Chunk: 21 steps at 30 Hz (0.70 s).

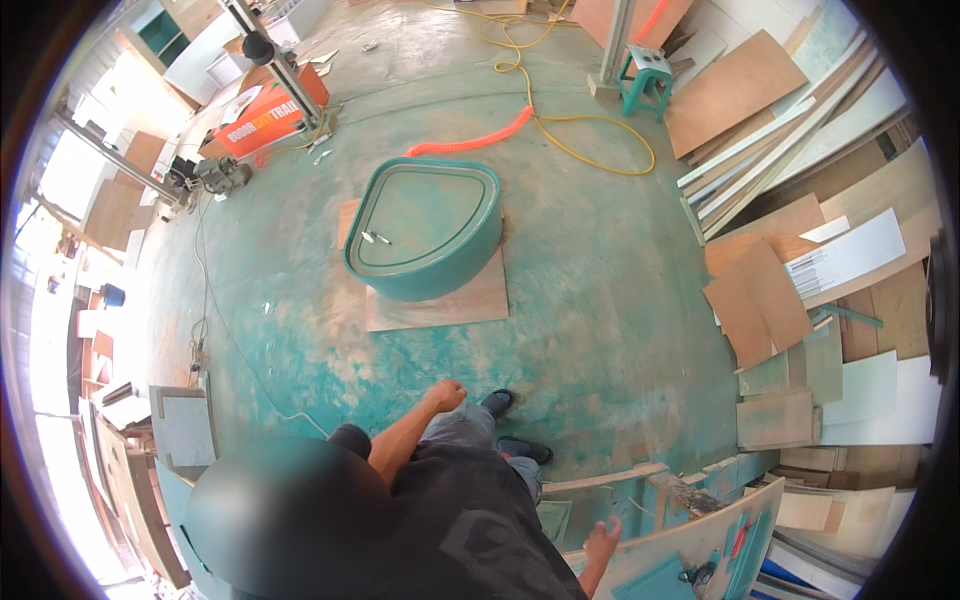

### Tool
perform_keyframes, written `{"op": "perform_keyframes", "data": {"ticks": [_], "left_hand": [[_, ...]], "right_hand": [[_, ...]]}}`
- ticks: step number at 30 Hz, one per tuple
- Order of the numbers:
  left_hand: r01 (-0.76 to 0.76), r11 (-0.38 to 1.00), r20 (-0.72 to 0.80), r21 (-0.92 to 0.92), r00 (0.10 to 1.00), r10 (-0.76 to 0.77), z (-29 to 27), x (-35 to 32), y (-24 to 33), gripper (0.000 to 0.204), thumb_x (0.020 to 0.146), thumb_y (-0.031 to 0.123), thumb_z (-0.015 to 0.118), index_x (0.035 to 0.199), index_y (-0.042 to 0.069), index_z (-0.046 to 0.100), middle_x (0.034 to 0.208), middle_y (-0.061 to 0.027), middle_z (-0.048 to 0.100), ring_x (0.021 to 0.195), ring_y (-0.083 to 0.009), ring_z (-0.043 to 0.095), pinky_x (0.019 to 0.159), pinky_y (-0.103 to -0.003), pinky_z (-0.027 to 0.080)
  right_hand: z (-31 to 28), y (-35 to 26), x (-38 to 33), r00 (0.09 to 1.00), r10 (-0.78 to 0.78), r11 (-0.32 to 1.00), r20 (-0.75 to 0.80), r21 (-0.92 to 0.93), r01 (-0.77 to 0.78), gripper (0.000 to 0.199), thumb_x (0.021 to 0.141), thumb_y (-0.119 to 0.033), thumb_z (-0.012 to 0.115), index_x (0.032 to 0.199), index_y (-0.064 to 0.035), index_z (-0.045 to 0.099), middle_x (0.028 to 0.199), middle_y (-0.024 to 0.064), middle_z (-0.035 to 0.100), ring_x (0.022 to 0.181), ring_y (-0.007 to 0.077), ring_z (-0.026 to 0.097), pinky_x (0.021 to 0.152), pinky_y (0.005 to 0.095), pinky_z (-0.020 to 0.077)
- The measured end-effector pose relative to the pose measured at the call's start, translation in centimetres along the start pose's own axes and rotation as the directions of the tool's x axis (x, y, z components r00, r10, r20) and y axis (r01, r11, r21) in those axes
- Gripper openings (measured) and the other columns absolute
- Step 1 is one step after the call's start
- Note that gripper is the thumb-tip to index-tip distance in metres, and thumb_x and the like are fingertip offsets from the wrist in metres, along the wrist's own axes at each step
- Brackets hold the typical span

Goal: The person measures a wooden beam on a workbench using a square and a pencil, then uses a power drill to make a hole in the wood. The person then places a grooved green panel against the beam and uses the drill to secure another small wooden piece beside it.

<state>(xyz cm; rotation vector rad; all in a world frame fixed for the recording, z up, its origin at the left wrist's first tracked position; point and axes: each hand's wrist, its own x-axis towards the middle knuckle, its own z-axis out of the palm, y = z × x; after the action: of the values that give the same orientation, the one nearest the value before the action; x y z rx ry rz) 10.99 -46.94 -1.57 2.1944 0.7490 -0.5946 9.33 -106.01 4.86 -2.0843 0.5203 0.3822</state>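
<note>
My left hand (445,396) hangs in front of my body above the teal-stained floor, its fingers curled closed and nothing showing from it. My right hand (603,541) is lower right, fingers loosely apart and bent, beside a wooden board (650,541) edged with teal pieces. No object shows in it. Ahead stands a teal piece with a rounded, roughly triangular top (430,212) and a raised rim. It rests on a plywood sheet (440,312). Two small pale items (376,238) lie on its top, their kind too small to tell. Neither hand touches the piece.
An orange coiled hose (470,146) and a yellow hose (600,168) lie behind the piece. Boards and panels (765,300) lean along the right. A teal stool (646,82) stands farther back. At left are an orange box (270,118), a machine (222,178) and a floor cable (255,370).
</note>
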Motion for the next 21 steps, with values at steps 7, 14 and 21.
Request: {"op": "perform_keyframes", "data": {"ticks": [7, 14, 21], "left_hand": [[0.245, 0.969, -0.017, -0.033, 0.969, -0.246, -3.4, -5.7, -9.5, 0.049, 0.095, 0.04, 0.053, 0.113, 0.0, 0.075, 0.124, -0.0267, 0.069, 0.119, -0.0447, 0.063, 0.102, -0.049, 0.051], [0.32, 0.929, 0.197, 0.185, 0.914, -0.354, -4.8, -1.4, -21.9, 0.054, 0.096, 0.047, 0.051, 0.113, 0.001, 0.076, 0.131, -0.026, 0.066, 0.125, -0.0426, 0.062, 0.105, -0.047, 0.05], [0.226, 0.887, -0.23, -0.402, 0.913, -0.336, -18.8, 3.8, -21.5, 0.053, 0.098, 0.044, 0.05, 0.113, 0.0, 0.073, 0.112, -0.0286, 0.071, 0.109, -0.0467, 0.067, 0.095, -0.053, 0.051]], "right_hand": [[4.0, -9.8, 4.2, 0.877, 0.366, 0.93, 0.313, -0.163, -0.33, 0.026, 0.097, -0.012, 0.063, 0.121, -0.0041, 0.06, 0.071, 0.0067, 0.059, 0.054, 0.0147, 0.055, 0.044, 0.0311, 0.0445], [6.7, -9.7, 3.6, 0.77, 0.638, 0.747, -0.026, 0.267, -0.609, 0.015, 0.099, -0.018, 0.062, 0.101, -0.004, 0.067, 0.068, 0.0039, 0.056, 0.054, 0.0172, 0.053, 0.047, 0.0341, 0.0446], [21.5, -12.8, -0.2, 0.862, 0.335, 0.939, 0.381, -0.211, -0.272, 0.015, 0.099, -0.018, 0.063, 0.102, -0.0036, 0.068, 0.071, 0.0053, 0.06, 0.055, 0.0173, 0.055, 0.049, 0.0347, 0.0462]]}}
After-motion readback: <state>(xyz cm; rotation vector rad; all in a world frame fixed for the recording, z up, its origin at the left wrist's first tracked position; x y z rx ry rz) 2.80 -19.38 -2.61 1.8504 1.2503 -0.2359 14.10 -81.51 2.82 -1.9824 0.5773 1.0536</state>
